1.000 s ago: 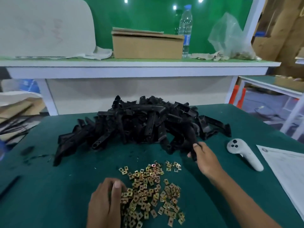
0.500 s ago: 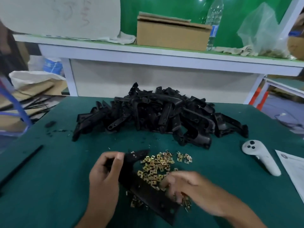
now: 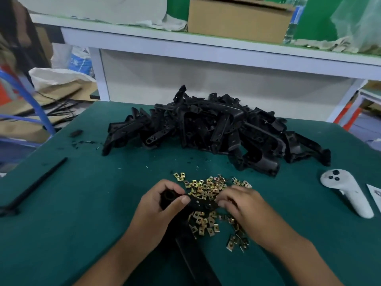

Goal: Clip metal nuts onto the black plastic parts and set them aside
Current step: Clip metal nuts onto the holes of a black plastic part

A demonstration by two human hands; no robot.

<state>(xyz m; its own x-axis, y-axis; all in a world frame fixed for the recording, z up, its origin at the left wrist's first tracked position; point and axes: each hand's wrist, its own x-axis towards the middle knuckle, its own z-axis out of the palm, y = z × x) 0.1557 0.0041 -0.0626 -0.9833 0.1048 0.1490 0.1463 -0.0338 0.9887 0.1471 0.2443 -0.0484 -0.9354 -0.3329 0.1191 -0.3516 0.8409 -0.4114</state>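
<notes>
I see my left hand (image 3: 159,205) with its fingers wrapped around one end of a black plastic part (image 3: 198,204), held just above the heap of metal nuts (image 3: 208,187) toward the near edge of the counter (image 3: 82,213). My right hand (image 3: 240,204) covers the part's other end; its fingers curl down there, but I cannot tell whether they pinch a nut or the part itself. The part's long lower section runs off the bottom, partly behind my left wrist. The pile of black parts (image 3: 216,129) sits toward the far edge.
</notes>
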